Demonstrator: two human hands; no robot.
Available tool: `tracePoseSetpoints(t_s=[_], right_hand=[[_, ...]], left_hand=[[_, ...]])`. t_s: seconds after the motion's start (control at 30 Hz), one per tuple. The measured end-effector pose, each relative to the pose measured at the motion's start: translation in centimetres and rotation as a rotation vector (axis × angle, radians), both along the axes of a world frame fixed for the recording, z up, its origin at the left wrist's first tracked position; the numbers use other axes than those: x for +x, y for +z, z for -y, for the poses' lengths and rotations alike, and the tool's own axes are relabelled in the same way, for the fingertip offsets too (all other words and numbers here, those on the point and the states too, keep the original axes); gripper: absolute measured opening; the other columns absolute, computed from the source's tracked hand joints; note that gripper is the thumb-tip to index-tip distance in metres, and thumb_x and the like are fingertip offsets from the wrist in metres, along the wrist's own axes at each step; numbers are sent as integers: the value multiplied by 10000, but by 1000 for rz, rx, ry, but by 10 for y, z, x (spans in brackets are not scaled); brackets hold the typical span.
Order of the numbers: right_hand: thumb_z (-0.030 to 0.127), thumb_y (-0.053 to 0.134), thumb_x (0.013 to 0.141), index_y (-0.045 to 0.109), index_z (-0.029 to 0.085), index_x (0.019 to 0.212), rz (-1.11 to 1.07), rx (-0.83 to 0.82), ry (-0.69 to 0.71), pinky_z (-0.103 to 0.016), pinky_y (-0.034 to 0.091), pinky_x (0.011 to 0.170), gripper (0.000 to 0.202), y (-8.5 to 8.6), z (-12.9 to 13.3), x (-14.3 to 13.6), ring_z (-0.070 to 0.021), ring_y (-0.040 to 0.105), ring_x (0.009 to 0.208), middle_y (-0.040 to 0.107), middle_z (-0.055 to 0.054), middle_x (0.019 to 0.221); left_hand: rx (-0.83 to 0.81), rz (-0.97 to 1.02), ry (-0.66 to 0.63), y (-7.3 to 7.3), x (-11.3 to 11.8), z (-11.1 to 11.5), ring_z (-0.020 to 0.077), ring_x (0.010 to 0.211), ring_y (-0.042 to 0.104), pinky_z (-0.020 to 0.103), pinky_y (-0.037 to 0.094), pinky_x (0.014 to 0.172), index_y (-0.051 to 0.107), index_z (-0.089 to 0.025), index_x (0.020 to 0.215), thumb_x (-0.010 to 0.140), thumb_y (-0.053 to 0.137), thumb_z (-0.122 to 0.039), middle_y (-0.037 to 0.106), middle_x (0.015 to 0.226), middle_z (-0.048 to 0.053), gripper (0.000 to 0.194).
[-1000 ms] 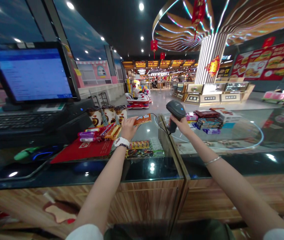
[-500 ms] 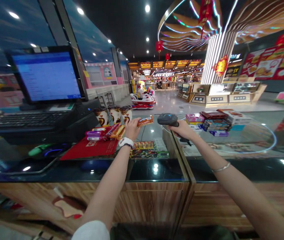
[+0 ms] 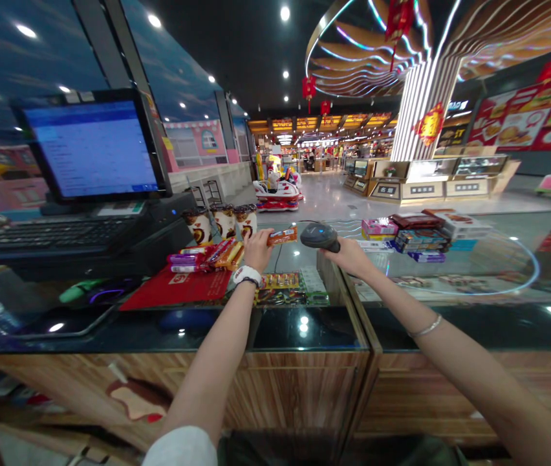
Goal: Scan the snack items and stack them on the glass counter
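Observation:
An orange-brown wrapped snack bar (image 3: 284,235) is gripped at its left end by my left hand (image 3: 257,250), above the glass counter. My right hand (image 3: 349,256) is closed around the handle of a black barcode scanner (image 3: 319,235). The scanner's head points left toward the bar, a small gap apart, and a blue light shows on it. Left of my left hand lies a pile of wrapped snack bars (image 3: 207,256) in purple, red and yellow, partly on a red sheet (image 3: 173,288).
A monitor (image 3: 91,149) and keyboard (image 3: 57,236) stand at the left. Several patterned cups (image 3: 224,222) line up behind the pile. Boxed and bagged snacks (image 3: 421,238) are stacked at the right. Flat colourful packets (image 3: 280,281) show under the glass.
My right hand has shifted the scanner slightly left and down, nearer the bar, and its head has tilted. A blue light now shows on it. My left hand stays nearly still.

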State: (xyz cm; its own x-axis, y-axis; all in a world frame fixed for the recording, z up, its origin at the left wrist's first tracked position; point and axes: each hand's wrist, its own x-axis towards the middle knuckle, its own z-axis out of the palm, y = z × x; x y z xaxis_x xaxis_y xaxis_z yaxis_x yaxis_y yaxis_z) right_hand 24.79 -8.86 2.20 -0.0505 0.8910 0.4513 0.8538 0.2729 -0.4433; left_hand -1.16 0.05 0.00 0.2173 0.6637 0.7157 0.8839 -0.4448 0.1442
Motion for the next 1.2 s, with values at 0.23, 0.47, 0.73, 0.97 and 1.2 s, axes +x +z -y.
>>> tracePoseSetpoints(t_s=[0.23, 0.47, 0.73, 0.97, 1.2], right_hand=[[382, 621, 866, 725, 173, 950, 11, -10, 13, -300, 475, 720, 248, 1, 1, 0, -302, 723, 913, 774, -133, 960], [377, 621, 874, 724, 161, 966, 26, 3, 4, -306, 482, 740, 257, 1, 0, 1, -299, 723, 934, 773, -137, 987], [397, 614, 878, 722, 167, 969, 32, -4, 2, -311, 483, 741, 269, 0, -1, 1, -315, 722, 959, 772, -144, 999], [425, 612, 863, 640, 206, 1198, 40, 31, 14, -319, 487, 736, 401, -6, -2, 1, -305, 714, 913, 765, -101, 970], [302, 552, 861, 511, 174, 1311, -29, 21, 455, -404, 503, 901, 470, -12, -5, 5, -277, 639, 1039, 681, -103, 1130]], left_hand=[[-9, -22, 3, 0, 0, 1, 269, 1211, 606, 501, 269, 1185, 641, -252, 1196, 834, 576, -102, 692, 1225, 69, 398], [-7, -59, 5, -1, -1, -1, 271, 1192, 605, 498, 278, 1177, 651, -240, 1185, 841, 612, -131, 689, 1212, 74, 362], [-11, -28, 9, 1, 0, 2, 262, 1177, 622, 495, 277, 1185, 664, -255, 1157, 834, 580, -104, 696, 1195, 67, 366], [-2, -24, -9, 1, 0, 1, 266, 1175, 623, 508, 291, 1175, 664, -265, 1144, 821, 569, -96, 701, 1183, 65, 376], [-12, -31, -6, 4, 1, 3, 262, 1178, 622, 506, 278, 1188, 659, -256, 1138, 814, 570, -76, 701, 1197, 63, 381]])
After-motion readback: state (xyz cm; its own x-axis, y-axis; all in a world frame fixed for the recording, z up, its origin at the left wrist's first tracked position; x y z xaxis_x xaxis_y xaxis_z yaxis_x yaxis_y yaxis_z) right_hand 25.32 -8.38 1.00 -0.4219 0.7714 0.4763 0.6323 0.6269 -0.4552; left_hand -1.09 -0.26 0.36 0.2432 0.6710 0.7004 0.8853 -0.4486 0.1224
